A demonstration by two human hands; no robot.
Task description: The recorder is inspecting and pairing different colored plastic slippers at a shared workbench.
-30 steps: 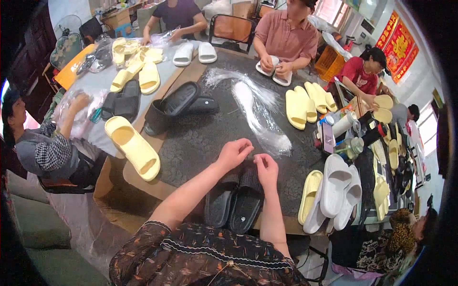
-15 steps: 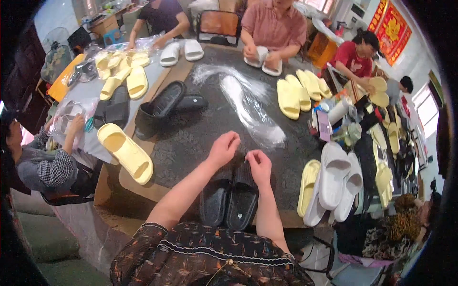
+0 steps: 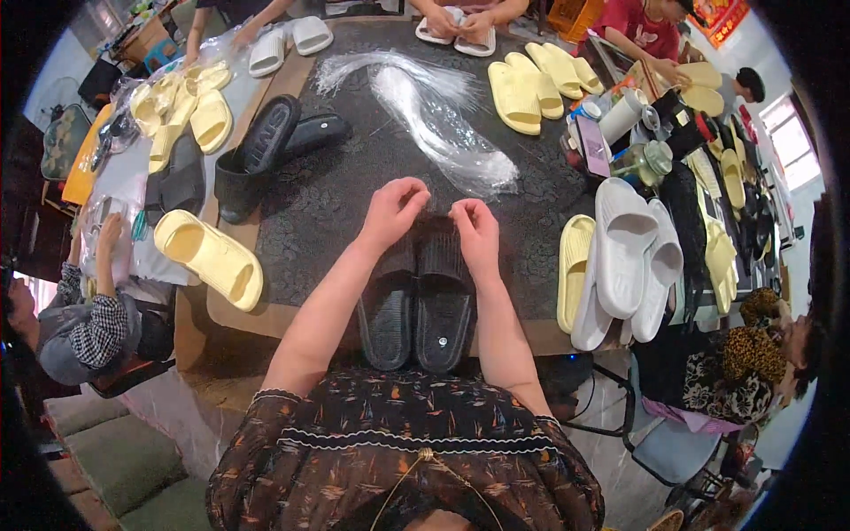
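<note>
A pair of black slide slippers (image 3: 387,311) lies side by side at the near table edge, between my forearms, heel ends toward me. Over their far ends, my left hand (image 3: 396,212) is closed with thumb and fingertips together. Close to its right, my right hand (image 3: 477,232) makes a similar pinch, a small gap between the two. Anything thin between the fingertips is too small to make out. Beyond my hands lies a bundle of clear, thin plastic strands (image 3: 403,97), partly wrapped in film.
Yellow slippers (image 3: 212,258) and black slippers (image 3: 266,133) lie to the left. Grey slippers (image 3: 620,252) are stacked at right, near a phone (image 3: 592,147) and a glass jar (image 3: 653,159). Across the table, a person's hands (image 3: 460,25) hold white slippers. Other people sit around.
The whole view has tilted downward, so the table and slippers appear higher. My right hand has moved slightly away from me, over the slippers' far end; both hands remain pinched.
</note>
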